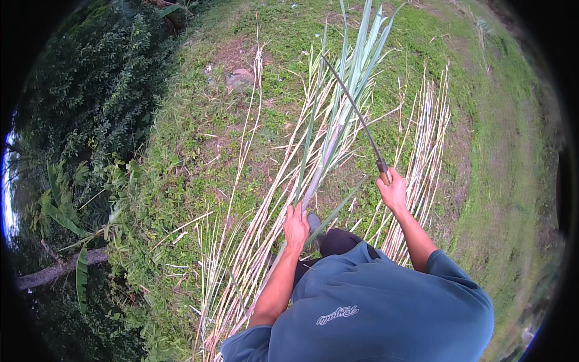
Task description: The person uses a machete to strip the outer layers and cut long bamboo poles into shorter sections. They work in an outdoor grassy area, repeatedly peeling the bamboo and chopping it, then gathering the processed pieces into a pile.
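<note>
My left hand is closed round a long, pale purple sugarcane stalk. Long green leaves fan out from the stalk's far end. In my right hand is the brown handle of a machete. Its thin dark blade slants up and to the left, with the tip over the leafy end of the cane; whether it touches cannot be told. Under and left of the stalk lies a heap of cut canes and dry leaves.
A second row of cut stalks lies on the grass to the right. A few thin stalks lie farther left, near a flat stone. Dense bushes and a tree branch line the left side. My shoe is beside the heap.
</note>
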A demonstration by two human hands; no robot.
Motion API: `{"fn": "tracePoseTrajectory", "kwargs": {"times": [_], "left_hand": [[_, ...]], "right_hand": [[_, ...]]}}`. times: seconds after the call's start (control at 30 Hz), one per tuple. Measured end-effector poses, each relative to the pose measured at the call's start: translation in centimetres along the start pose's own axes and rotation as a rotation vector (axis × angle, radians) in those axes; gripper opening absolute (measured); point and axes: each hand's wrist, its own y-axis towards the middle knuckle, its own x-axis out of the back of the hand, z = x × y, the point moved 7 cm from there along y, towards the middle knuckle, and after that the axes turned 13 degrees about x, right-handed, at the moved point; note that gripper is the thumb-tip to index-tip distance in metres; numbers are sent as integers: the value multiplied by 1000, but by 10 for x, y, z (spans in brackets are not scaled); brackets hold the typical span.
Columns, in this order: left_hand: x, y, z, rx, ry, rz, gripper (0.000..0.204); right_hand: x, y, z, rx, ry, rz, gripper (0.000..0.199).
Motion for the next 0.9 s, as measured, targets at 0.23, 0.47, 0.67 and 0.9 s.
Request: {"fn": "tracePoseTrajectory", "kwargs": {"times": [0.23,0.47,0.67,0.9], "left_hand": [[48,-50,-41,-19,-10,-114,33],[64,-90,-42,-72,-29,-350,29],[164,-172,-1,43,-53,-1065,17],[86,-314,249,1083,-1964,-1556,45]], "right_hand": [[-90,37,36,-103,711,-112,38],[-120,66,41,-374,1194,-185,30],[-107,103,72,-213,1269,-127,18],[-59,157,85,-15,1514,18,24]]}}
